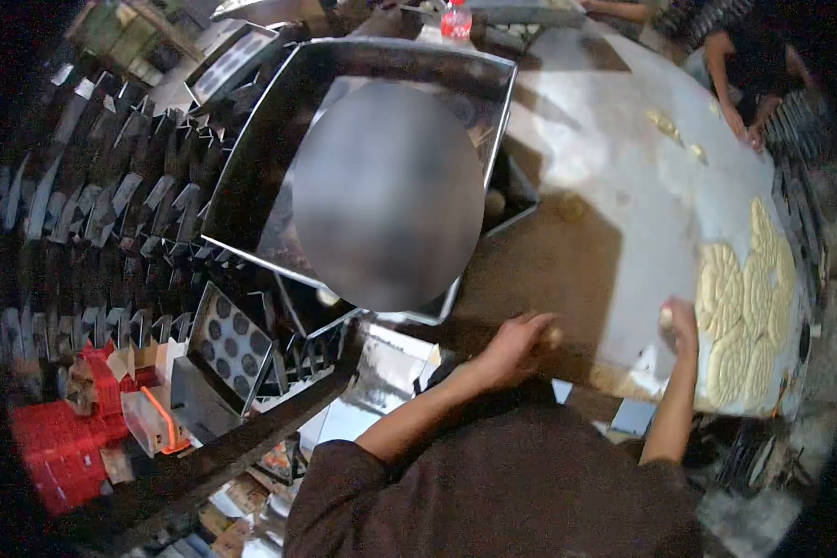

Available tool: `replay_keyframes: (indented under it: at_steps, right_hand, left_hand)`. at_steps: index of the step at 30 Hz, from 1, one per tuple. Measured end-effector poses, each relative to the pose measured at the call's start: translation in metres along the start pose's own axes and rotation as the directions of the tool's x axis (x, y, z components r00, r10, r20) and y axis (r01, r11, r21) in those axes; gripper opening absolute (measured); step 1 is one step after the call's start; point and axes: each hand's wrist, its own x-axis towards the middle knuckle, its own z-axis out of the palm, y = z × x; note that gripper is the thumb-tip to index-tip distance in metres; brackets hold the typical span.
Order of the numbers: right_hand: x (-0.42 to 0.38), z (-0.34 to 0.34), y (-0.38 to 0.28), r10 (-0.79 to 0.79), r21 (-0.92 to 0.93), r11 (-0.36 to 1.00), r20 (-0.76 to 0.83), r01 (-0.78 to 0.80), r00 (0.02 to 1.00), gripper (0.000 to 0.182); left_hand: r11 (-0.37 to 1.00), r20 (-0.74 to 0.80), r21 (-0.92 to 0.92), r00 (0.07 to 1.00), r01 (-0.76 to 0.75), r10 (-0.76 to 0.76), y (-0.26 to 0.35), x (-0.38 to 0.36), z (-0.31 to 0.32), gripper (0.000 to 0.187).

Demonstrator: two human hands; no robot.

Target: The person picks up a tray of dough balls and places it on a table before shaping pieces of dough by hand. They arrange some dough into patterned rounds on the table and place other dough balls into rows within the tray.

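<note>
My left hand (516, 352) is over the shaded near edge of the worktable (581, 270), its fingers curled round a small pale lump of dough (551, 337). To its right, my right hand (683, 325) is closed on another small dough lump (667, 318). Just beyond that hand lies a wide slab of pale dough (725, 307), scored or pressed into ridged lobes. Farther up the table are small dough scraps (662, 123). A large dark metal tray (344, 48) with a bright rim stands tilted to the left, its middle hidden by a grey blurred disc.
Under the large tray, corners of another tray (521, 209) stick out. Stacked dark trays (112, 223) fill the left side. Lower left are a moulded pan (232, 344) and red crates (60, 456). A red-capped bottle (456, 20) stands behind. Another person's hands (749, 130) are at the far right.
</note>
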Motion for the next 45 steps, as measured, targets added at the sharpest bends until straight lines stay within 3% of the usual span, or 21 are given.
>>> replay_keyframes:
  at_steps: [2, 5, 8, 10, 12, 14, 16, 20, 23, 26, 28, 30, 31, 33, 34, 35, 37, 40, 42, 43, 45]
  right_hand:
    - [-0.037, 0.035, -0.063, -0.141, -0.021, 0.99, -0.04, 0.14, 0.989, 0.023]
    - [-0.077, 0.105, -0.15, -0.51, -0.033, 0.859, 0.047, 0.511, 0.859, 0.025]
    - [-0.17, 0.166, -0.281, -0.8, 0.129, 0.598, 0.168, 0.791, 0.576, 0.024]
    - [-0.204, 0.205, -0.338, -0.987, 0.206, 0.159, 0.049, 0.965, 0.152, 0.026]
    - [-0.212, 0.245, -0.367, -0.994, 0.29, 0.102, 0.073, 0.952, 0.084, 0.026]
    - [-0.199, 0.274, -0.376, -0.926, 0.024, 0.052, 0.374, 0.998, 0.039, 0.029]
    - [-0.2, 0.272, -0.361, -0.968, -0.198, -0.07, 0.252, 0.978, -0.018, 0.027]
    - [-0.17, 0.21, -0.289, -0.978, -0.019, 0.144, -0.156, 0.989, 0.14, 0.009]
    - [-0.137, 0.144, -0.192, -0.86, -0.202, 0.493, -0.26, 0.846, 0.439, 0.01]
    - [-0.097, 0.093, -0.061, -0.666, -0.246, 0.74, -0.394, 0.626, 0.633, 0.012]
    - [-0.081, 0.057, 0.01, -0.523, -0.181, 0.839, -0.525, 0.513, 0.671, 0.013]
    - [-0.067, 0.017, 0.067, -0.414, -0.185, 0.9, -0.648, 0.395, 0.639, 0.014]
    - [-0.06, -0.006, 0.089, -0.366, -0.185, 0.923, -0.697, 0.338, 0.617, 0.015]
    - [-0.052, -0.045, 0.116, -0.316, -0.151, 0.932, -0.785, 0.331, 0.533, 0.016]
    - [-0.051, -0.051, 0.125, -0.28, -0.125, 0.938, -0.821, 0.322, 0.498, 0.016]
    - [-0.042, -0.052, 0.131, -0.074, 0.122, 0.938, -0.844, 0.325, 0.53, 0.016]
    - [-0.042, -0.061, 0.14, -0.194, -0.037, 0.956, -0.823, 0.291, 0.534, 0.014]
    - [-0.041, -0.066, 0.149, -0.259, -0.115, 0.947, -0.825, 0.3, 0.503, 0.012]
    - [-0.04, -0.067, 0.148, -0.249, -0.112, 0.947, -0.849, 0.3, 0.467, 0.012]
    - [-0.04, -0.071, 0.146, -0.239, -0.118, 0.952, -0.861, 0.281, 0.448, 0.012]
    - [-0.039, -0.063, 0.144, -0.22, -0.1, 0.955, -0.87, 0.279, 0.442, 0.013]
  left_hand:
    - [0.967, -0.198, 0.061, 0.946, -0.248, 0.256, 0.08, -0.04, -0.06, 0.042]
    - [0.815, -0.412, 0.532, 0.771, -0.23, 0.487, 0.103, -0.061, -0.141, 0.04]
    - [0.805, -0.501, 0.58, 0.834, 0.127, 0.23, 0.043, -0.051, -0.186, 0.063]
    - [0.777, -0.442, 0.576, 0.896, 0.255, 0.035, 0.046, -0.046, -0.191, 0.084]
    - [0.76, -0.456, 0.577, 0.89, 0.298, -0.003, 0.053, -0.048, -0.189, 0.1]
    - [0.769, -0.451, 0.58, 0.892, 0.27, 0.027, 0.046, -0.048, -0.192, 0.111]
    - [0.822, -0.418, 0.548, 0.902, 0.154, 0.11, 0.048, -0.052, -0.193, 0.112]
    - [0.845, -0.428, 0.533, 0.875, 0.045, 0.224, 0.041, -0.052, -0.189, 0.098]
    - [0.833, -0.62, 0.521, 0.754, 0.186, 0.219, 0.039, -0.049, -0.184, 0.081]
    - [0.934, -0.865, 0.355, 0.392, 0.035, 0.314, 0.089, -0.012, -0.131, 0.05]
    - [0.873, -0.831, 0.422, 0.281, -0.245, 0.481, 0.109, 0.035, -0.079, 0.041]
    - [0.707, -0.58, 0.449, 0.423, -0.547, 0.696, 0.106, 0.114, -0.018, 0.03]
    - [0.822, -0.536, 0.137, 0.656, -0.553, 0.531, 0.135, 0.158, 0.044, 0.023]
    - [0.968, -0.032, 0.135, 0.976, -0.211, 0.217, 0.121, 0.25, 0.12, 0.036]
    - [0.943, 0.019, 0.317, 0.994, -0.104, 0.103, 0.083, 0.291, 0.168, 0.045]
    - [0.844, 0.18, 0.418, 0.941, -0.337, 0.286, 0.047, 0.327, 0.206, 0.048]
    - [0.845, 0.301, 0.351, 0.903, -0.403, 0.306, 0.055, 0.372, 0.269, 0.047]
    - [0.942, 0.067, 0.172, 0.958, -0.288, 0.28, 0.009, 0.503, 0.301, 0.037]
    - [0.764, 0.313, 0.557, 0.934, -0.326, 0.17, 0.028, 0.558, 0.316, 0.038]
    - [0.392, 0.588, 0.568, 0.69, -0.724, 0.422, 0.035, 0.568, 0.326, 0.039]
    - [0.579, 0.517, 0.487, 0.75, -0.654, 0.413, 0.048, 0.562, 0.345, 0.037]
